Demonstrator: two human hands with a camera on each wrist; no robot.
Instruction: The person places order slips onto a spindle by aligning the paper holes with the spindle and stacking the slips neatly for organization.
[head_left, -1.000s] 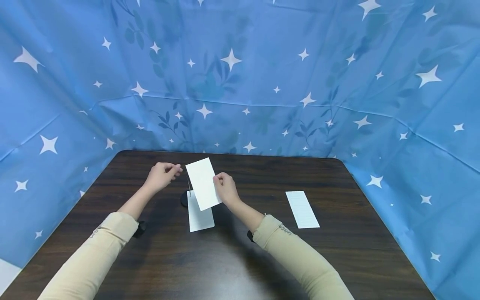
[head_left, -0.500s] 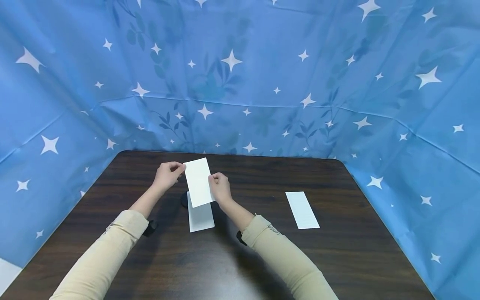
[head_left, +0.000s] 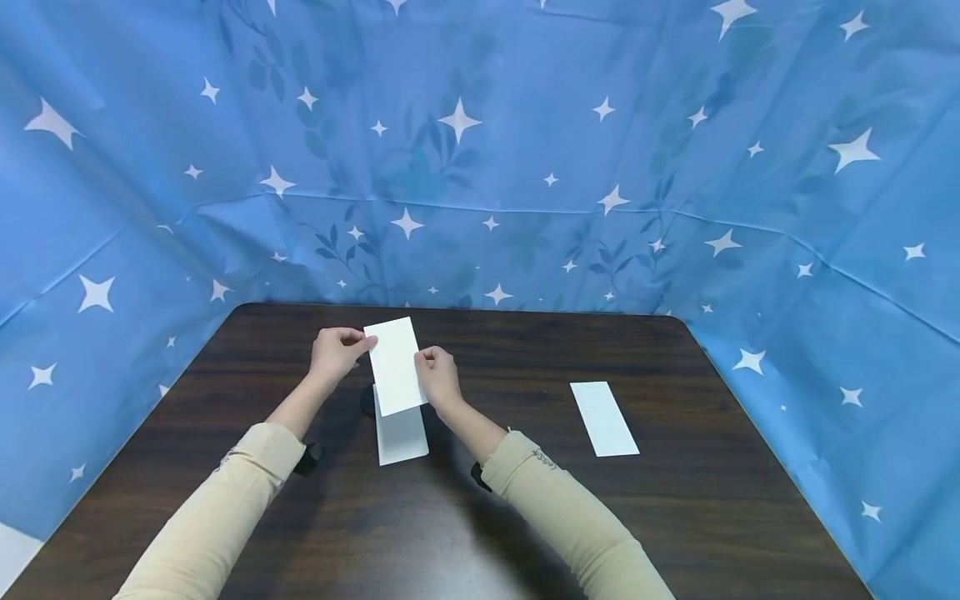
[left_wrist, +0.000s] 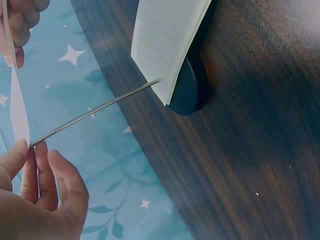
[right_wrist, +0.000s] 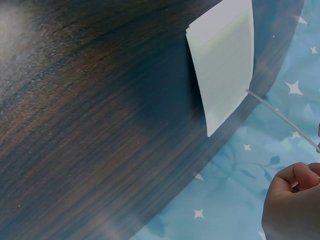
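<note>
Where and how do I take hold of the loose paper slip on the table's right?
Probably with the right hand once freed, pinch the paper slip by its near short edge, coming low from the near side: it lies flat on the table, narrow end toward the camera.

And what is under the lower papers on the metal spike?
Part of a black base shows beneath the lower papers; the rest of it is covered, and anything else there cannot be seen.

sheet point(head_left: 395, 367): matt paper | rod point(left_wrist: 100, 108): shiny metal | table point(head_left: 712, 500): glossy wood
</note>
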